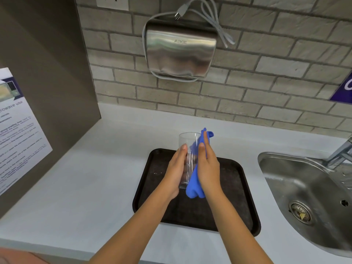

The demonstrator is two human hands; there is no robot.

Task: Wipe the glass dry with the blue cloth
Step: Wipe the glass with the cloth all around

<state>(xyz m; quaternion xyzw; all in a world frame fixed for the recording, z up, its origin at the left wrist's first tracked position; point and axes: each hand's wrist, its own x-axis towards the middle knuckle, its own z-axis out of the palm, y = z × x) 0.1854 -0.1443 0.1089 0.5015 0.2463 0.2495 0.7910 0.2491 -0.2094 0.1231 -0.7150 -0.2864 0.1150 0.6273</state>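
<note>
While the left hand wraps the left side of the clear glass, fingers closed on it, the right hand presses the blue cloth flat against the glass's right side, its fingers stretched straight along the cloth rather than curled; the glass sits just below the centre of the frame, held upright with its open rim toward the top of the picture, and whether its base touches what lies below cannot be told; the cloth runs the whole height of the glass, one tip poking out above the fingertips near the rim and a thicker bunch hanging out beneath the palm; under both hands lies a dark tray with rounded corners, resting on the pale table; at the right edge of the frame a steel sink is set into the table, with part of a tap showing above it; at the upper centre a metal hand dryer hangs on the grey brick wall, its cord looped over the top; at the left edge a printed notice is fixed to a brown panel.
</note>
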